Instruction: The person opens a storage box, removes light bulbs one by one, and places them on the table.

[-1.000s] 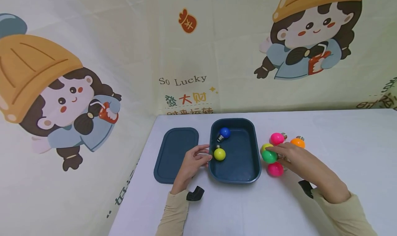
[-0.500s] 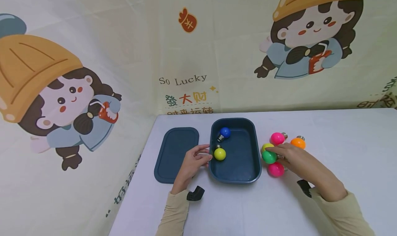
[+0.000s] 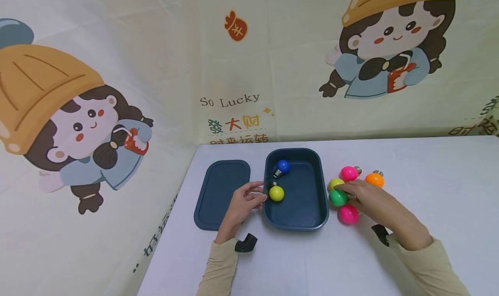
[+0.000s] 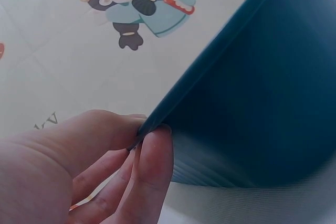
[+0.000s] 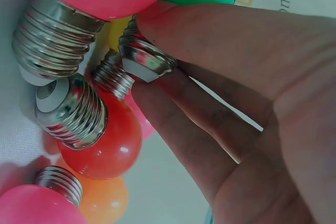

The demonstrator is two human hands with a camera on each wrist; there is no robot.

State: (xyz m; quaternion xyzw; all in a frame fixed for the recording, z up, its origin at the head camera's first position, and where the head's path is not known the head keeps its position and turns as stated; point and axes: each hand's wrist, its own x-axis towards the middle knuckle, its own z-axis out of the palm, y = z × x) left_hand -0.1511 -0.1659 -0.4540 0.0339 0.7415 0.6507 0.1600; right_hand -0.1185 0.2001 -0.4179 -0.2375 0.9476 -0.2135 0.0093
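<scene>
The right hand (image 3: 368,198) pinches the metal screw base of a green round bulb (image 3: 337,197) among loose coloured bulbs near the white table's (image 3: 429,166) far edge, while the left hand (image 3: 242,203) grips the dark blue plastic tub's (image 3: 322,188) left rim.

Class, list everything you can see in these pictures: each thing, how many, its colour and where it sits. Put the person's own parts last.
Table: one, white, under everything.
Box: one, dark blue, open, centre.
Lid: one, dark blue, flat, left of box.
Blue bulb: one, in box, far end.
Yellow bulb: one, in box, near left wall.
Green bulb: one, right of box.
Other bulbs: two pink, one orange, one yellow-green, around the green bulb; the right wrist view also shows a red one.
Backdrop: cartoon print, behind.
Left hand: grips box rim.
Right hand: pinches green bulb's base.
</scene>
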